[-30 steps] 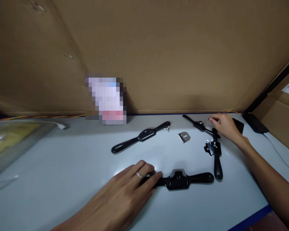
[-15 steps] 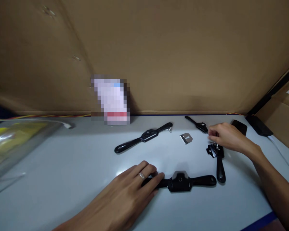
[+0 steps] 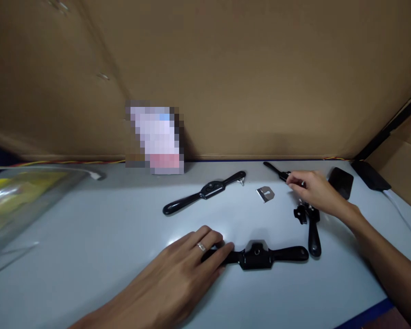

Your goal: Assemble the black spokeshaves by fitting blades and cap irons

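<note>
My left hand is closed round the left handle of a black spokeshave, which lies on the table near the front with its blade and cap fitted. At the back right, my right hand has thumb and fingers drawn together at the middle of a second black spokeshave; what they pinch is hidden. Just below this hand lie another spokeshave, partly covered, and a small black cap. Left of the hand, a loose metal blade with a keyhole slot lies flat.
A further spokeshave body lies mid-table, small silver screws by its right handle. A blurred upright pack leans on the cardboard wall. A clear plastic bag is at left. Dark flat objects and a white cable are at right.
My right hand has shifted slightly left, its fingertips now over the middle of the back spokeshave. My left hand keeps its hold. The view has tilted a little.
</note>
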### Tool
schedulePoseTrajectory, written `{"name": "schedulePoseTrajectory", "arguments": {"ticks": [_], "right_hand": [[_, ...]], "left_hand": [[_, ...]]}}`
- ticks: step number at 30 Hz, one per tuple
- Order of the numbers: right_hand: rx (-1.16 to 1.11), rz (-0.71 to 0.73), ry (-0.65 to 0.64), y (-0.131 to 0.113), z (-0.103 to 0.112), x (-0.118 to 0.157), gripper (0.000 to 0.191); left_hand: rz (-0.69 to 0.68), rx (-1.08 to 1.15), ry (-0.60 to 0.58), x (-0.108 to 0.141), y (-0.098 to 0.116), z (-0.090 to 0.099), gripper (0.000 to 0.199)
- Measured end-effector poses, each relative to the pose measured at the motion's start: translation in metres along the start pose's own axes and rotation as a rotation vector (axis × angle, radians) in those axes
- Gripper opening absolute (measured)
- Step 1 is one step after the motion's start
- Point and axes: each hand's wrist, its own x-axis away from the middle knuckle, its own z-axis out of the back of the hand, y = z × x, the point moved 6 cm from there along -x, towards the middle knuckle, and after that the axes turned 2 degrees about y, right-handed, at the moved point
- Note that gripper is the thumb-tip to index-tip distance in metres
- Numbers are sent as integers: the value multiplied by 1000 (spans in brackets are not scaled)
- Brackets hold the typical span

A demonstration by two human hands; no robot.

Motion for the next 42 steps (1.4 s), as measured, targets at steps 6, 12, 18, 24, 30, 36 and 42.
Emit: {"name": "schedulePoseTrajectory", "arguments": {"ticks": [6, 12, 18, 24, 30, 36, 42], "right_hand": [[192, 31, -316, 0, 2, 22, 32], [277, 84, -334, -11, -8, 37, 38], [146, 134, -234, -20, -18, 26, 38], [-132, 167, -125, -30, -26, 12, 18], [-254, 86, -112, -17, -37, 6, 17], [-349, 50, -86, -12, -28, 1, 6], [-35, 78, -92, -6, 0, 9, 9]], "left_hand": [[10, 13, -37, 0, 0, -1, 32], [0, -5, -14, -5, 2, 2, 30], [9, 3, -25, -5, 2, 3, 30], [26, 17, -44, -5, 1, 2, 29], [21, 27, -62, -5, 1, 1, 29], [7, -3, -58, -6, 2, 3, 28], [24, 32, -68, -6, 1, 2, 29]]}}
